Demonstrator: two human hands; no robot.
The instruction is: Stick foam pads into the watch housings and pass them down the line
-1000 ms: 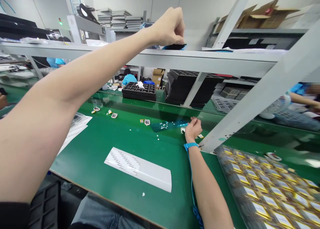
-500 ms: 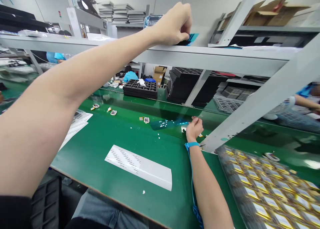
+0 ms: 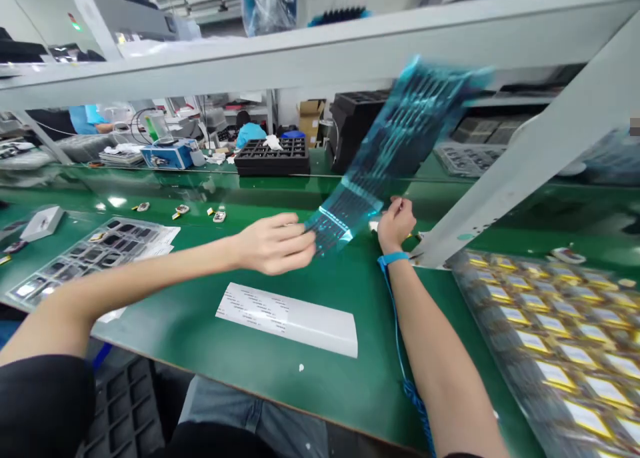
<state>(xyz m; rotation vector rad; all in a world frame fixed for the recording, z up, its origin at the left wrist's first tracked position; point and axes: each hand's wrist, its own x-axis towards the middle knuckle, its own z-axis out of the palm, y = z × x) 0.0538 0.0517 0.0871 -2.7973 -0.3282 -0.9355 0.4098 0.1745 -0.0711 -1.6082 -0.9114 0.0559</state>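
Note:
My left hand [image 3: 275, 243] is low over the green table [image 3: 190, 325], pinching one end of a long translucent blue film sheet [image 3: 395, 145]. The sheet slants up to the right toward the grey shelf [image 3: 320, 51] and is blurred by motion. My right hand [image 3: 396, 223] rests on the table beside the slanted grey shelf post [image 3: 525, 165], fingers curled around something small that I cannot make out. A blue wrist strap [image 3: 393, 261] with a cord circles that wrist. A white label strip [image 3: 287, 318] lies in front of me.
A tray of gold-edged parts [image 3: 555, 331] fills the right side. A clear tray of small dark parts [image 3: 85, 251] lies at left. Black trays [image 3: 273, 157] stand beyond the table. Small loose parts [image 3: 183, 210] dot the far edge. Other people work at the back.
My left hand came down from the shelf top to the table, pulling the blue film sheet with it. My head turned downward. The right hand stayed by the post.

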